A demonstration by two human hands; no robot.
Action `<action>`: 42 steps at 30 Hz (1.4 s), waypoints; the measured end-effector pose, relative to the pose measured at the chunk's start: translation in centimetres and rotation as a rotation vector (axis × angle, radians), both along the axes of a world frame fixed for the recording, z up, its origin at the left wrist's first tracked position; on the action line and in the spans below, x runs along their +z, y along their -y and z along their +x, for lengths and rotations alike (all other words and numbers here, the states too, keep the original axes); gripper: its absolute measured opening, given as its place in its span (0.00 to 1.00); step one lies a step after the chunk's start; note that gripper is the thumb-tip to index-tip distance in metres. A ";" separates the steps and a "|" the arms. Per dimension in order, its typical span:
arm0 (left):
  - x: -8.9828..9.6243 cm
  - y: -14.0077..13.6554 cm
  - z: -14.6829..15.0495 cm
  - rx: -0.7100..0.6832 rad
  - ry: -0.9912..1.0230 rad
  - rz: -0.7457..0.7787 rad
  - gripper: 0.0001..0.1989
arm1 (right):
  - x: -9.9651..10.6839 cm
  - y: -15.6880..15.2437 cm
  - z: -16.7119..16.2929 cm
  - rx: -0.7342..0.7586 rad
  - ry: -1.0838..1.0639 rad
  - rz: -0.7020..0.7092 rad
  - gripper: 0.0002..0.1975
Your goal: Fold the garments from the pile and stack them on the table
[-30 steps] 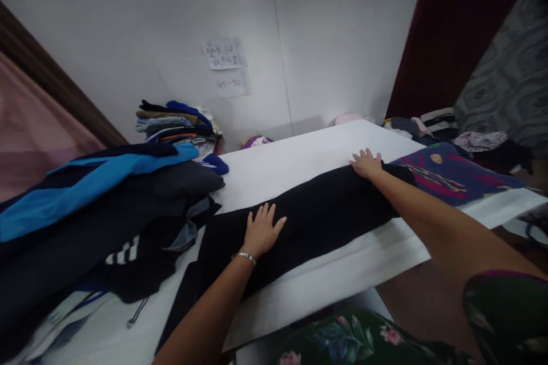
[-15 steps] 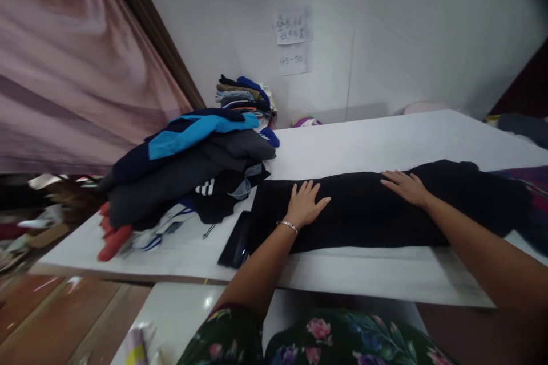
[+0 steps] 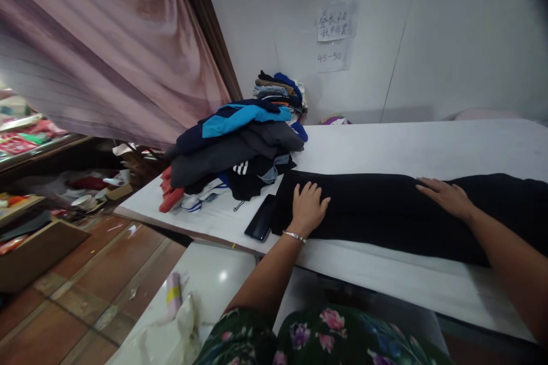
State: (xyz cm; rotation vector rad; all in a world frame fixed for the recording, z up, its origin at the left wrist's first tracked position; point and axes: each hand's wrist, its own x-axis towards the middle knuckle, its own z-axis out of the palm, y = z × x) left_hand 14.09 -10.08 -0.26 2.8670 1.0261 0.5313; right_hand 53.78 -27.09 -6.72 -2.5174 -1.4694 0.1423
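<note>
A long black garment [image 3: 368, 205], which looks like a pair of trousers, lies stretched across the white table [image 3: 355, 145]. My left hand [image 3: 308, 208], with a bracelet at the wrist, rests flat on its left end, fingers spread. Farther right, my right hand [image 3: 445, 197] lies on the upper edge of the same cloth with its fingers stretched out. Just left of the garment's end is a dark smartphone [image 3: 260, 219], lying on the table. The garment's right end runs out of view.
A heap of clothes [image 3: 240, 148] sits on the left of the table, with a folded stack [image 3: 280, 91] behind it. Two handwritten papers [image 3: 336, 31] hang on the wall. Below stands a white surface with a plastic bag [image 3: 171, 331]. A pink curtain [image 3: 128, 45] hangs at left.
The view has turned to the left, showing more floor and less of the garment's right end. Both hands still lie on the black cloth. The smartphone shows more clearly.
</note>
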 end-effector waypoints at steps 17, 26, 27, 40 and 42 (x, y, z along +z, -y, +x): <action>1.7 -6.0 -4.2 0.307 -0.101 -0.142 0.12 | -0.2 -0.6 -0.1 -0.056 -0.001 0.018 0.27; 0.3 -7.5 -4.6 0.362 0.191 -0.257 0.08 | 0.8 -0.7 -1.1 -0.101 -0.061 0.047 0.29; 0.4 -7.7 -5.0 0.402 0.236 -0.256 0.08 | 0.9 -0.7 -1.2 -0.112 -0.066 0.048 0.29; 8.0 -10.3 -13.5 0.649 0.454 0.171 0.16 | 0.6 -0.7 -1.0 -0.146 -0.072 0.018 0.26; 7.5 -9.7 -9.3 0.337 0.445 0.116 0.14 | 0.9 -0.7 -1.1 -0.151 -0.081 0.008 0.27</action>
